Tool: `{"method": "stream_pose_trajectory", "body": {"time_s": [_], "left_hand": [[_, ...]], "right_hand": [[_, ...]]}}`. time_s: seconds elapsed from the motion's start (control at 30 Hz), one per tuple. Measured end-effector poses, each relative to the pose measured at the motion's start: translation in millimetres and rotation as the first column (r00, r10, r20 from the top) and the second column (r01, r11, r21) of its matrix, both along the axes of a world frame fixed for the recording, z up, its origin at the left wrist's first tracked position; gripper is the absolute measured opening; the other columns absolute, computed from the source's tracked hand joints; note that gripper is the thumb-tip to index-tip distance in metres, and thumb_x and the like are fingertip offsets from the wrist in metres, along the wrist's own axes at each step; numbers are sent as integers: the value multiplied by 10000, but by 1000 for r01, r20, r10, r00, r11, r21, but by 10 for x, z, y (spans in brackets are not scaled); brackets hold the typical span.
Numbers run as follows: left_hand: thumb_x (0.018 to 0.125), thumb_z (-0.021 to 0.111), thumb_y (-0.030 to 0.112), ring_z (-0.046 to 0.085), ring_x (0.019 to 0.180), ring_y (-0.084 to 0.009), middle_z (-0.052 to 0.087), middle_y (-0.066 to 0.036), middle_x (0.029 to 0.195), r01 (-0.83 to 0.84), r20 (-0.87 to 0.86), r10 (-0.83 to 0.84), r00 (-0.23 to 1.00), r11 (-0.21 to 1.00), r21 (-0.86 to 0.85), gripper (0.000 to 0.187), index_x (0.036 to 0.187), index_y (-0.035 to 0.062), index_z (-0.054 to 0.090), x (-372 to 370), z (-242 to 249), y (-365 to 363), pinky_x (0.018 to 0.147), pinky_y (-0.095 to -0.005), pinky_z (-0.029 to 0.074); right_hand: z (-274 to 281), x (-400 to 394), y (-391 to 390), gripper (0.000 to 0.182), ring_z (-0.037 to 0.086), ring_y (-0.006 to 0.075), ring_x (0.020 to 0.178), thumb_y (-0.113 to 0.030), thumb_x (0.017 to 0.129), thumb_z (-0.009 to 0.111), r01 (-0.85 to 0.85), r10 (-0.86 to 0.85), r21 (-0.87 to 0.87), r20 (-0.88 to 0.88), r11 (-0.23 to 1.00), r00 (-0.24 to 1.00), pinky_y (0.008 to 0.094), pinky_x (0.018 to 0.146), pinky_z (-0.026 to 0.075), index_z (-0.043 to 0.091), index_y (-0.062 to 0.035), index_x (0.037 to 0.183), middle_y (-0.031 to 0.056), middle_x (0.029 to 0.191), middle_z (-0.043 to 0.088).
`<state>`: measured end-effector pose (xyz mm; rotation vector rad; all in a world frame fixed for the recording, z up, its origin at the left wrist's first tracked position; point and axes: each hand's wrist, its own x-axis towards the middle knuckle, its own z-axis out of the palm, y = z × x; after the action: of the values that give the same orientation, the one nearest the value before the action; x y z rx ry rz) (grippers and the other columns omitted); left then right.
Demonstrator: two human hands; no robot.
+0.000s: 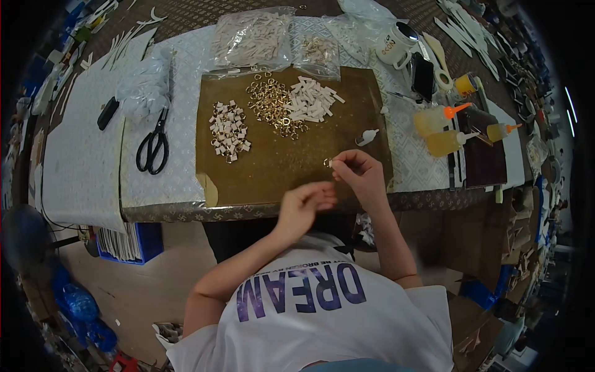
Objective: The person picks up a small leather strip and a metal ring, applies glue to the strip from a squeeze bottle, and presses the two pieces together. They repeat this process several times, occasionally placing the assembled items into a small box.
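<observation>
Nearest: left hand [302, 208] at the table's [180, 186] near edge, fingers curled inward. I cannot tell whether it holds anything.

Just beyond: right hand [361, 175] over the brown mat [266, 177], thumb and forefinger pinched on a small metal ring [328, 163]. The ring is held clear of the mat, close to the front edge.

Mid-mat: looped white pieces [228, 131] on the left, a heap of gold rings [273, 105] in the centre, and cut white strips [313, 99] touching that heap.

Off the mat: scissors [154, 147] to the left, glue bottles [437, 119] to the right, and a mug [395, 44] farther back.

Risk, my judgement:
- The grip on the ring is tip-only. A slip so near the edge would likely send it off the table onto the floor.
- The rings and strips touch, so picking from one heap could drag pieces from the other.
- The glue bottles lie on their sides and could seep.
</observation>
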<state>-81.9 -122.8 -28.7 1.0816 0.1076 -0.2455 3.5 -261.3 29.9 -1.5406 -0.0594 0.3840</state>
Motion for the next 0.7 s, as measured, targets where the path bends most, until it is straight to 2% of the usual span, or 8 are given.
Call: {"method": "stream_pose_trajectory", "body": {"time_s": [0.03,0.1,0.23,0.3,0.37,0.43,0.53,0.7], "left_hand": [[932,484,36,615,1003,-252,593,-177,1142,186,90,-185,979,983,5,289,1209,-18,546,-11,11,-183,889,-333,498],[901,527,78,562,1098,-299,516,-197,1252,554,228,-695,681,694,460,328,1224,20,536,24,112,-462,951,-380,446],[883,523,71,568,1089,-257,510,-187,1252,488,265,-773,577,586,647,368,1249,37,498,-25,148,-706,919,-368,450],[884,516,58,611,992,-273,585,-170,1067,509,-19,-555,831,748,425,350,1234,67,510,60,251,-493,815,-356,506],[932,461,50,624,930,-194,605,-142,1059,88,-97,-70,993,976,199,246,1163,36,546,83,284,-254,780,-302,525],[963,446,69,601,933,-128,615,-119,1074,-179,29,177,984,982,58,242,1174,8,548,200,303,-33,792,-266,515],[965,479,108,585,1013,-134,584,-122,1173,-32,16,32,999,999,22,290,1234,11,521,274,506,225,838,-258,495],[876,623,61,627,846,-113,671,-77,932,-61,-15,63,998,995,78,218,1083,-9,637,276,429,324,763,-245,518]], "right_hand": [[22,38,-52,102,594,61,699,-63,848,651,-2,2,-12,18,1000,1000,194,656,487,632,14,912,16,806,638],[59,90,-147,99,594,61,697,-65,852,649,-4,5,-38,50,999,999,197,655,486,635,14,909,15,797,641],[126,34,-273,100,596,61,699,-67,854,650,-12,18,-101,61,995,998,200,653,486,638,15,910,15,786,643],[135,-25,-331,104,597,61,703,-67,854,650,-2,8,-109,54,994,999,203,655,487,638,18,913,18,791,646],[132,-89,-356,113,597,64,710,-63,846,660,7,-4,-82,36,997,999,205,666,493,639,21,918,30,818,654],[148,-152,-310,121,601,71,717,-61,843,666,1,-1,-12,-39,1000,999,203,675,496,638,22,925,36,835,655],[94,-212,-174,129,610,80,732,-57,839,672,-43,48,70,-81,997,996,200,682,503,635,23,933,43,857,655],[-17,-254,-15,128,624,85,757,-48,836,674,-44,49,112,-40,993,998,197,680,505,631,25,932,46,865,656]]}}
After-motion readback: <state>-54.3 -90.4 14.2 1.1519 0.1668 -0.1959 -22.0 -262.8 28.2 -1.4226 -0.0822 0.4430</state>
